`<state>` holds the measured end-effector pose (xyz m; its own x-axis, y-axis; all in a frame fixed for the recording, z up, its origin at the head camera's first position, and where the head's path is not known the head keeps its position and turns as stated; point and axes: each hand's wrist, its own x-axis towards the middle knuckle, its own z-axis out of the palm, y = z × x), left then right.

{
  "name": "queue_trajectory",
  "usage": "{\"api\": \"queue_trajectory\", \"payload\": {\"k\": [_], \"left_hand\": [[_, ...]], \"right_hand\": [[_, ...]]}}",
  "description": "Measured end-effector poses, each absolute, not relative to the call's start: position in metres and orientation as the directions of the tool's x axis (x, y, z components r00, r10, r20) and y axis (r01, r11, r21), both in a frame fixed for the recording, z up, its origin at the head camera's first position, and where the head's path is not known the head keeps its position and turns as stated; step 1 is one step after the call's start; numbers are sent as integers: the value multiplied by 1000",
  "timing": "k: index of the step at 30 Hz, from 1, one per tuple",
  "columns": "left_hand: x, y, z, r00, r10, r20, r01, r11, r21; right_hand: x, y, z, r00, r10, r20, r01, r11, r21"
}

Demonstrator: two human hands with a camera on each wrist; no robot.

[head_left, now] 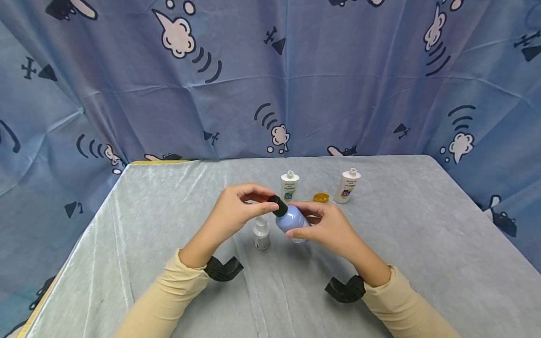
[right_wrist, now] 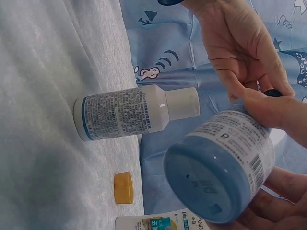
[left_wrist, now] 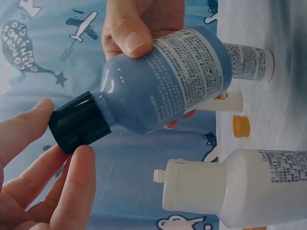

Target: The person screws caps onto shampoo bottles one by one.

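A blue bottle (head_left: 292, 220) with a black cap (head_left: 277, 205) is held tilted above the table, cap toward the upper left. My right hand (head_left: 329, 227) grips its labelled body, thumb on the near side. At the cap, my left hand (head_left: 236, 206) pinches with thumb and fingertips. The left wrist view shows the cap (left_wrist: 79, 122) seated on the bottle's neck. Its base (right_wrist: 206, 184) faces the right wrist camera. Just below the hands, a small white bottle (head_left: 261, 237) stands upright, its capless spout (left_wrist: 159, 176) showing in the left wrist view.
Farther back stand two white bottles without caps, one (head_left: 289, 186) behind the blue bottle and another (head_left: 346, 188) to its right. A yellow cap (head_left: 321, 197) lies between them. The grey-covered table (head_left: 169, 211) ends at a blue patterned curtain (head_left: 253, 80).
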<state>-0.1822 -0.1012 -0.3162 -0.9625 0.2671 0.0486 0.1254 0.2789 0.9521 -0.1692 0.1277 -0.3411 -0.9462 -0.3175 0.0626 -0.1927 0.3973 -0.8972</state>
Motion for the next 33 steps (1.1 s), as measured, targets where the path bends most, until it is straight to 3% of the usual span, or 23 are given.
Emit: {"api": "queue_trajectory", "payload": {"k": [19,25,33], "left_hand": [[-180,-105,-313,-886,451,105,177,120,977],[-181,-105,-312,-929,367,43,100,138,985],[-180,-101,-314,-956,291,40,123,275,954]], "right_hand": [[-168,128,-340,-947,-316,53,-181,392,-902],[-169,128,-340,-947,-316,60,-183,376,-908],[-168,128,-339,-944,-323,61,-185,367,-912]]}}
